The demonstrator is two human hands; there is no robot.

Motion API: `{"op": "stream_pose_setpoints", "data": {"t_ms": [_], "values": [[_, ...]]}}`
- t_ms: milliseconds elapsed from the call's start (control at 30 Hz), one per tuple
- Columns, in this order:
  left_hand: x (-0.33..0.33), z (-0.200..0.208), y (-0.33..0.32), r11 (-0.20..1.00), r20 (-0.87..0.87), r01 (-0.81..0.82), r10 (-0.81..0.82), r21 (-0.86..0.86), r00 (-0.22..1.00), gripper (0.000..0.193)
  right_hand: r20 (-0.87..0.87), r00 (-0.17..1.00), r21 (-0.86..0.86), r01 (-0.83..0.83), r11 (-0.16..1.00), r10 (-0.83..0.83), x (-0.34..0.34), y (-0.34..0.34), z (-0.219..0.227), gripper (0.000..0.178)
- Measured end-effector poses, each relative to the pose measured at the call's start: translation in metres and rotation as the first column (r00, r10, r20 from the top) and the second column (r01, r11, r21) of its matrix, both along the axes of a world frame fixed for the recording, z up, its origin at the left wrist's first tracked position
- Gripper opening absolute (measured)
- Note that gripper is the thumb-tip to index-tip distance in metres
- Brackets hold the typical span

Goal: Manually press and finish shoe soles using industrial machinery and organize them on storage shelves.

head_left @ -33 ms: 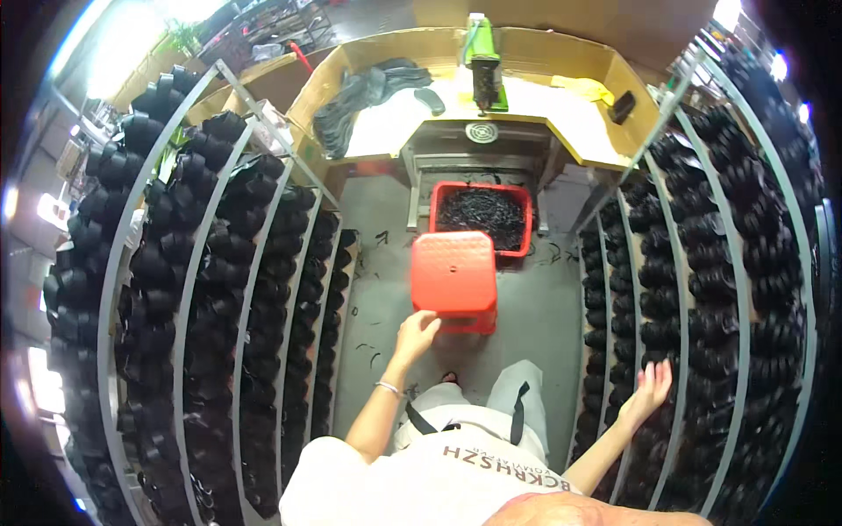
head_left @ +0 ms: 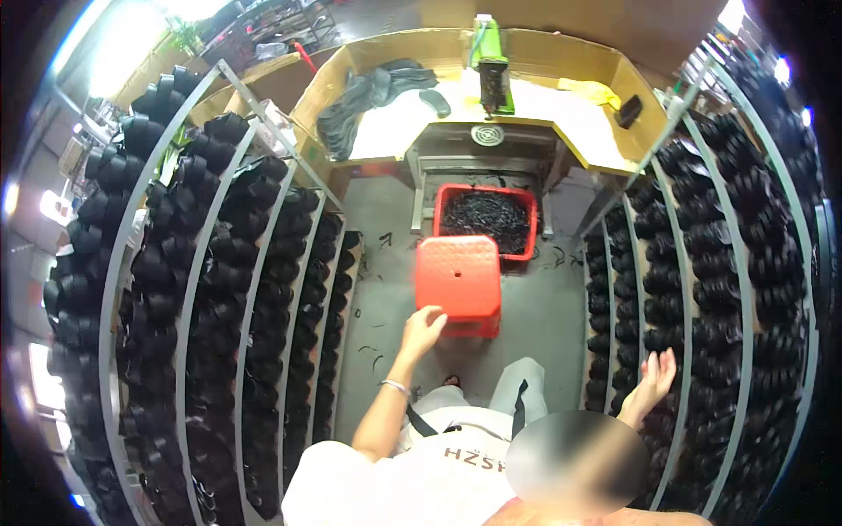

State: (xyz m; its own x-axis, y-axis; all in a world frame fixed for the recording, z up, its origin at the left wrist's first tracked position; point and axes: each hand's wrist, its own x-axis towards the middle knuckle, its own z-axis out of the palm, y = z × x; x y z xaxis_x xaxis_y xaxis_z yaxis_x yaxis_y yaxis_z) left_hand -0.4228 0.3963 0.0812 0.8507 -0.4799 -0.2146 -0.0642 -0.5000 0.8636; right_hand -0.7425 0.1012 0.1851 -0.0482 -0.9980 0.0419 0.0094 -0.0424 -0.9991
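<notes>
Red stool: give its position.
The red stool stands slightly right of the head view's centre, red bin behind it, left hand at its near-left edge.

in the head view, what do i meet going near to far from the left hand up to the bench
Left hand, red stool, red bin, round grille on the bench front, green machine.

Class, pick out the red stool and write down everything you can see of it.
The stool is bright red and looks like moulded plastic. Its squarish seat has rounded corners, a patterned top and a small dark hole near the middle; part of the leg frame shows beneath its near edge. It stands upright on the grey floor, overlapping the near rim of a red crate in this view. The left hand is at its near left edge; whether they touch is unclear.
</notes>
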Motion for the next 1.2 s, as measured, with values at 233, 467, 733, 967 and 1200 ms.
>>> {"op": "stream_pose_setpoints", "data": {"t_ms": [233,467,733,967,1200], "values": [[0.145,-0.019,-0.177,0.981,-0.065,0.119,-0.130,-0.153,0.989,0.039,0.141,0.918,0.073,-0.383,0.921,0.371,0.285,-0.103,-0.043,0.028],[0.251,-0.029,-0.267,0.988,-0.236,0.103,-0.128,-0.112,0.963,0.038,-0.382,0.416,0.180,-0.842,0.509,0.825,0.485,-0.179,-0.285,0.028],[0.314,-0.068,-0.216,0.944,0.082,-0.004,-0.025,0.330,0.996,0.038,-0.406,-0.344,0.637,-0.770,-0.007,0.847,0.569,-0.131,-0.362,0.059],[0.631,-0.016,-0.165,0.945,0.928,-0.314,0.038,0.086,0.370,0.027,-0.143,-0.723,0.871,-0.416,-0.260,0.676,0.604,-0.133,-0.400,0.130],[0.815,-0.028,-0.147,0.583,0.678,-0.596,0.103,0.552,0.728,0.058,-0.044,-0.782,0.920,-0.275,-0.280,0.622,0.627,-0.140,-0.454,0.066]]}}
